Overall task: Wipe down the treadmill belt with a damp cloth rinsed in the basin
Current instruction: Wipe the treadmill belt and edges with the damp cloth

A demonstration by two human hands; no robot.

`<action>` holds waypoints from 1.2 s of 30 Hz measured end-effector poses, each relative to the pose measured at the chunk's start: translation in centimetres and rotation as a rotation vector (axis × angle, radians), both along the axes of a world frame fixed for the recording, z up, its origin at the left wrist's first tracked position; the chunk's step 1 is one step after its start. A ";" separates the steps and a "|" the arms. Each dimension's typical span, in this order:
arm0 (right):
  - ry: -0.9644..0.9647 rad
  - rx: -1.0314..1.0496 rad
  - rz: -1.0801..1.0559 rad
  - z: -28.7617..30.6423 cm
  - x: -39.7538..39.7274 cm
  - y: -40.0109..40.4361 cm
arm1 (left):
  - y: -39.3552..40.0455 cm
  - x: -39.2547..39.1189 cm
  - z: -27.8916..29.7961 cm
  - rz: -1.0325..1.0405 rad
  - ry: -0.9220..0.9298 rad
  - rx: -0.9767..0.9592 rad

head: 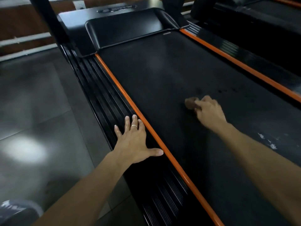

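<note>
Fingers (205, 103) of my right hand (210, 111) are clenching the cloth (190, 103) mid-belt (162, 75); my left hand (132, 141) is lying flat, unclenched, on the side rail (104, 95). Risk — the belt is free to slip, dragging the cloth off the white specks (268, 141).

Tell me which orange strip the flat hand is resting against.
The orange strip on the belt's left edge; the left hand lies flat beside it. The other strip runs along the far right edge, untouched.
</note>
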State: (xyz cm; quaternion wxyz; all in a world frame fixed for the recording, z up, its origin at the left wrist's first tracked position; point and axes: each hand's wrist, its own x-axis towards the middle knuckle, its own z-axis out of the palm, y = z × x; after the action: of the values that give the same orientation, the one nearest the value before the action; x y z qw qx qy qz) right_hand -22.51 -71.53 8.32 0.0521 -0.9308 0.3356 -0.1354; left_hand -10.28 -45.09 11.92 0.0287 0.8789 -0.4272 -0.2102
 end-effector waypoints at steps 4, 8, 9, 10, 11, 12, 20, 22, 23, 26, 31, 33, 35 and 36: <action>0.046 0.012 -0.095 0.1 1.5 0.1 | 0.1 0.1 -0.1 -0.005 -0.002 -0.002; -0.022 0.093 0.216 -0.5 -4.7 7.5 | 0.1 0.0 -0.1 -0.001 -0.001 0.002; -0.011 0.116 0.279 -0.5 -5.8 8.1 | 0.1 0.0 -0.1 -0.001 -0.002 0.001; 0.001 0.121 0.328 -0.4 -6.3 7.9 | 0.0 -0.1 -0.1 0.001 0.001 -0.001; -0.007 0.100 0.354 -0.4 -5.9 6.9 | 0.0 -0.1 -0.1 0.002 0.005 -0.004; -0.026 0.069 0.350 -0.6 -4.8 5.6 | 0.0 0.0 -0.1 0.002 0.007 -0.005; -0.008 0.027 0.135 -0.3 2.0 3.5 | 0.2 -0.1 -0.2 0.006 0.008 -0.016; -0.035 0.087 0.328 -0.4 -1.9 7.0 | 0.3 -0.2 -0.3 0.004 0.009 -0.021; -0.032 0.129 0.412 -0.3 -4.1 8.6 | 0.3 -0.2 -0.3 0.004 0.006 -0.023; 0.033 0.198 0.579 0.3 -8.0 11.4 | 0.2 0.0 -0.4 0.009 0.000 -0.031; -0.045 0.097 0.515 -0.1 -0.3 9.6 | 0.3 0.0 -0.4 0.007 -0.009 -0.040; -0.049 0.092 0.459 -0.2 1.8 9.7 | 0.4 0.1 -0.4 0.009 -0.023 -0.050; -0.050 0.128 0.516 -0.2 0.0 10.8 | 0.7 -0.1 -0.4 0.012 -0.029 -0.063; -0.046 0.148 0.561 0.0 -2.0 11.5 | 0.8 -0.2 -0.5 0.017 -0.037 -0.075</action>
State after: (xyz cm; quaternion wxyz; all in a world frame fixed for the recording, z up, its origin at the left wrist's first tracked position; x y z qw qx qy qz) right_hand -24.47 -60.03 8.29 0.1628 -0.9776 0.0725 -0.1122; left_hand -10.48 -44.30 11.47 0.0555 0.8847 -0.4276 -0.1773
